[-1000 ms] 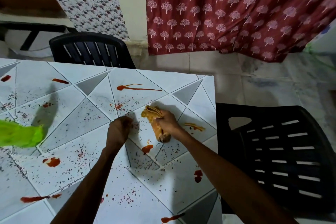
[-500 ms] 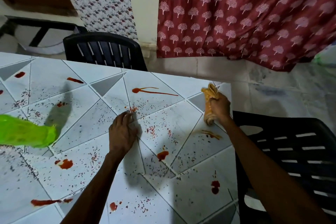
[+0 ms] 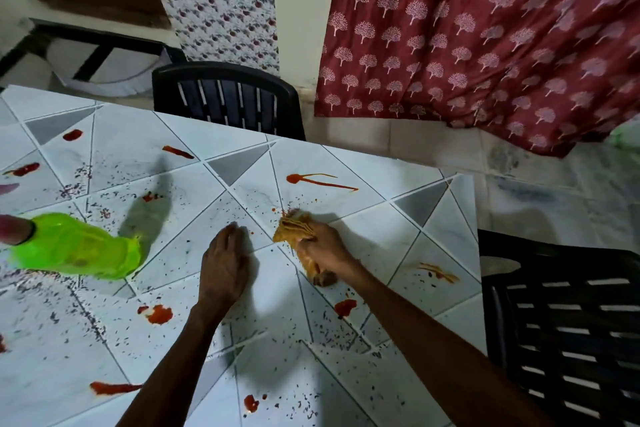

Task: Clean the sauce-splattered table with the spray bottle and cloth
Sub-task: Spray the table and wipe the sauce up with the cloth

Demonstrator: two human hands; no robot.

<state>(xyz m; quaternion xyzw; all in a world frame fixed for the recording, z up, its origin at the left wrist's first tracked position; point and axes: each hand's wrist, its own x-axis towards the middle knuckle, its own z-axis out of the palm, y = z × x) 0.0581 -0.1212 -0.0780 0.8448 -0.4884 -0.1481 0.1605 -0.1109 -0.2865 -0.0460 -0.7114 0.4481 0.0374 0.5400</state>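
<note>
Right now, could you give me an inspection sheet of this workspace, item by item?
Surface: tiled table spattered with red sauce blots and dark specks.
Job's things: folded cloth on the table; green spray bottle at the left, neither hand touching it.
Clutter: nothing seen.
Hands: right hand grips the cloth against the table; left hand rests flat, fingers straight.
Cables: nothing seen.
Surroundings: black far chair beyond the table, black side chair at its right, red patterned curtain behind.
</note>
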